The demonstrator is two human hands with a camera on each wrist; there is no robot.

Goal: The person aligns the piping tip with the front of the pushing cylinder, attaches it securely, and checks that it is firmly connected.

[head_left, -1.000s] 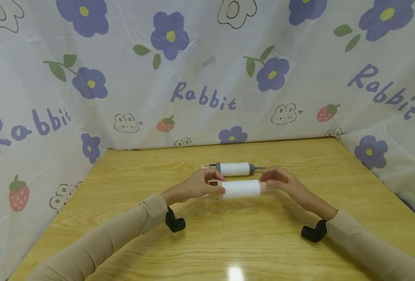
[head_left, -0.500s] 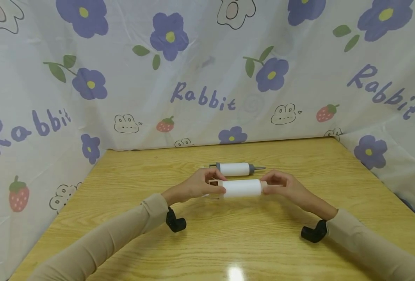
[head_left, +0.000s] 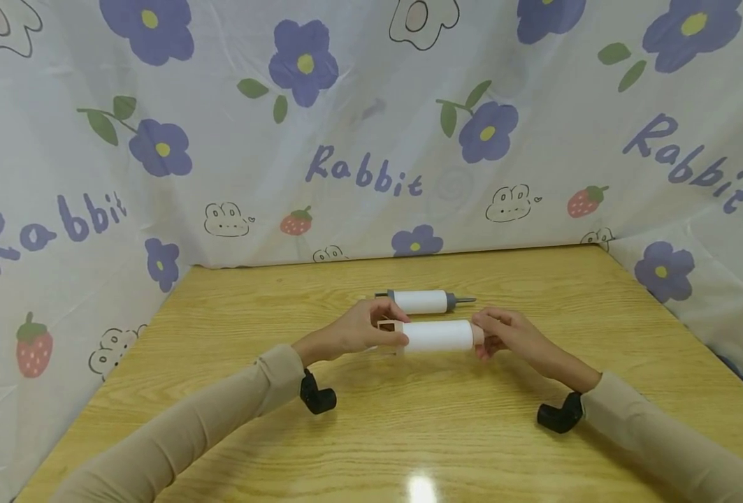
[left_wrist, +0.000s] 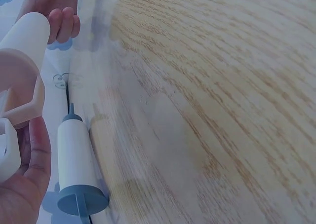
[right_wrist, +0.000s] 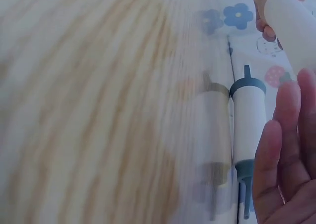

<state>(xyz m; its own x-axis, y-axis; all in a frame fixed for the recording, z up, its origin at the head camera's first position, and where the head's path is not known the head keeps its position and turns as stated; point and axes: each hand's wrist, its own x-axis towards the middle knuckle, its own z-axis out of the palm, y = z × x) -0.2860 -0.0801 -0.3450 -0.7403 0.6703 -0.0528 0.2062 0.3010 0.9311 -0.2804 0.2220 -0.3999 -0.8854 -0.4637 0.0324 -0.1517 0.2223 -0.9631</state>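
A white pastry syringe (head_left: 440,336) with pink ends is held level just above the table. My left hand (head_left: 363,328) grips its pink collar and handle end, thumb in front and fingers behind. At the opposite end my right hand (head_left: 514,340) holds the pink cap (head_left: 477,337), its fingers wrapped about it and covering the nozzle. In the left wrist view the pink, open-framed collar (left_wrist: 30,105) sits in the left palm. Behind lies a second pastry syringe (head_left: 420,302), white with grey ends, its thin nozzle pointing right.
The wooden table (head_left: 371,426) has a glossy top and runs back to a hanging cloth (head_left: 371,126) printed with flowers, strawberries and rabbits. The grey-ended syringe lies close behind the held one. A black wrist camera sits on each wrist.
My right hand has shifted its grip on the cap: the fingers turned over it, and the nozzle seen half a second ago is covered. The held syringe moved slightly right with my left hand.
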